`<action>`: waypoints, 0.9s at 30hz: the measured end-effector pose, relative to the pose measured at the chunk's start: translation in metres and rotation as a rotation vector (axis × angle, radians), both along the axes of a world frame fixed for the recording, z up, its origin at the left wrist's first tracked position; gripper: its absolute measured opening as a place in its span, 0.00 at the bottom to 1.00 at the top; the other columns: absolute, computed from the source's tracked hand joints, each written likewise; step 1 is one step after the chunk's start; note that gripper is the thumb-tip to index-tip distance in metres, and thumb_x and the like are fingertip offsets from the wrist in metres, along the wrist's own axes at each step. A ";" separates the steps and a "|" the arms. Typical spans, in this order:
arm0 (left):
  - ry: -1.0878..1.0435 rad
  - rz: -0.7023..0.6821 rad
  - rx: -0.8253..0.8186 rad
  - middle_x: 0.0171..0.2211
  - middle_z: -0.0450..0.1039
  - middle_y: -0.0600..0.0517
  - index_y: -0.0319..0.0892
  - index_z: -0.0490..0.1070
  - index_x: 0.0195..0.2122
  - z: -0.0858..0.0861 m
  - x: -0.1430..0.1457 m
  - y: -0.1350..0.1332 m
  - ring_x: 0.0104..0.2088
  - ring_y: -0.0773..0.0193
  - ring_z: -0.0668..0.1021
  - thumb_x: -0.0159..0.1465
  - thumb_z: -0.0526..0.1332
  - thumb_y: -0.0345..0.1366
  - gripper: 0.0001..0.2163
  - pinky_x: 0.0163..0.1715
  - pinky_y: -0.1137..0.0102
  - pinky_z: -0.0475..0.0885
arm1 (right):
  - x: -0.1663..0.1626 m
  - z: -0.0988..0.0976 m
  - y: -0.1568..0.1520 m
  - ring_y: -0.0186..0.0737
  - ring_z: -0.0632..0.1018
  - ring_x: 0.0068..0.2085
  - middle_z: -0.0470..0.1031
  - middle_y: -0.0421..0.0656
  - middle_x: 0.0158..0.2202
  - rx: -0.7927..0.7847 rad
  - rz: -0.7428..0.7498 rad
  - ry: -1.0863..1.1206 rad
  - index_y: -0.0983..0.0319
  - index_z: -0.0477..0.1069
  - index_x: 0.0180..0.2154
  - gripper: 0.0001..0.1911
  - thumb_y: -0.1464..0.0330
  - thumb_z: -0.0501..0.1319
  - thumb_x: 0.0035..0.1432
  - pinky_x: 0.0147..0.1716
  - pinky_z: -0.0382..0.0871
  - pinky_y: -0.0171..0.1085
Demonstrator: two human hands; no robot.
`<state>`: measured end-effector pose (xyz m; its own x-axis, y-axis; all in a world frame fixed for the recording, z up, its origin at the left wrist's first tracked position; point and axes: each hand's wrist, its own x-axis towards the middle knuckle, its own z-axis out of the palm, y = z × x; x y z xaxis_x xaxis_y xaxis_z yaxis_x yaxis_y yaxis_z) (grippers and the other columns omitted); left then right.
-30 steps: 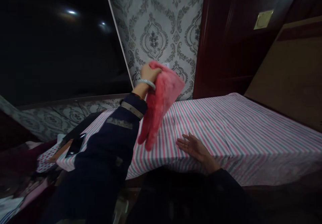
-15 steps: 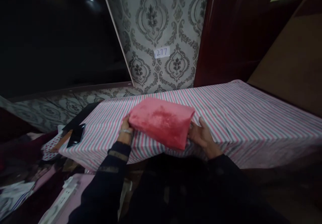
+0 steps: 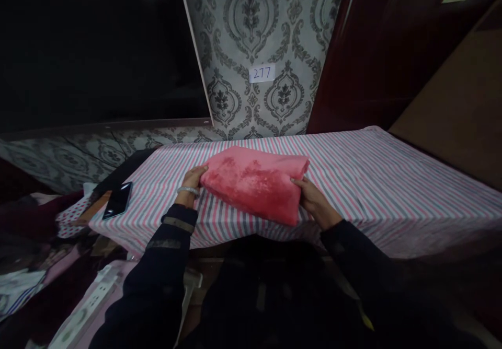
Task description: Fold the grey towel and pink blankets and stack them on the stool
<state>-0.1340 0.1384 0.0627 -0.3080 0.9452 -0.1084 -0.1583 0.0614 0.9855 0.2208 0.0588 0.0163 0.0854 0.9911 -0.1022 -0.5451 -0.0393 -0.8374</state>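
Observation:
A folded pink-red plush cloth (image 3: pixel 254 184) lies across the front part of a table with a striped cover (image 3: pixel 353 176). My left hand (image 3: pixel 192 179), with a bracelet at the wrist, is closed on the cloth's left end, thumb on top. On the right end, my right hand (image 3: pixel 309 195) pinches the cloth's edge, thumb above and the other fingers underneath, partly hidden. Darker brushed patches show on the cloth's upper face.
A phone (image 3: pixel 117 200) rests at the table's left edge. Behind are a large black screen (image 3: pixel 98 51) and a wall label (image 3: pixel 262 73) reading 277. A power strip (image 3: pixel 88 307) and heaped clothes (image 3: pixel 23 286) sit low at left.
My right hand has gone from loosely open beside the cloth to gripping its right end. The left hand has shifted its hold slightly. The camera view has moved a little.

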 end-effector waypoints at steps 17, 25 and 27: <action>0.143 -0.017 -0.139 0.39 0.78 0.42 0.42 0.73 0.39 -0.032 -0.015 -0.093 0.42 0.48 0.82 0.46 0.78 0.46 0.24 0.37 0.59 0.80 | 0.016 0.017 0.062 0.42 0.78 0.24 0.76 0.41 0.22 -0.347 0.174 -0.210 0.61 0.74 0.35 0.06 0.67 0.60 0.64 0.31 0.77 0.38; 0.777 -0.054 0.096 0.61 0.70 0.37 0.40 0.70 0.58 -0.011 -0.013 -0.047 0.66 0.40 0.67 0.54 0.72 0.41 0.31 0.68 0.52 0.58 | 0.038 -0.017 0.051 0.53 0.81 0.47 0.80 0.49 0.49 -0.061 0.155 -0.544 0.61 0.71 0.58 0.29 0.60 0.68 0.56 0.51 0.75 0.48; 0.908 -0.156 0.224 0.66 0.64 0.38 0.39 0.68 0.61 0.002 0.006 -0.029 0.71 0.43 0.60 0.56 0.70 0.41 0.31 0.71 0.55 0.52 | 0.038 -0.008 0.064 0.59 0.78 0.53 0.77 0.52 0.54 -0.032 0.043 -0.842 0.61 0.66 0.63 0.38 0.59 0.69 0.54 0.57 0.70 0.53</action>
<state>-0.1285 0.1095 0.0642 -0.0541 0.9525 0.2998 0.6685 -0.1885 0.7194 0.2588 0.1224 0.0079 0.1077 0.9930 -0.0495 0.2638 -0.0765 -0.9615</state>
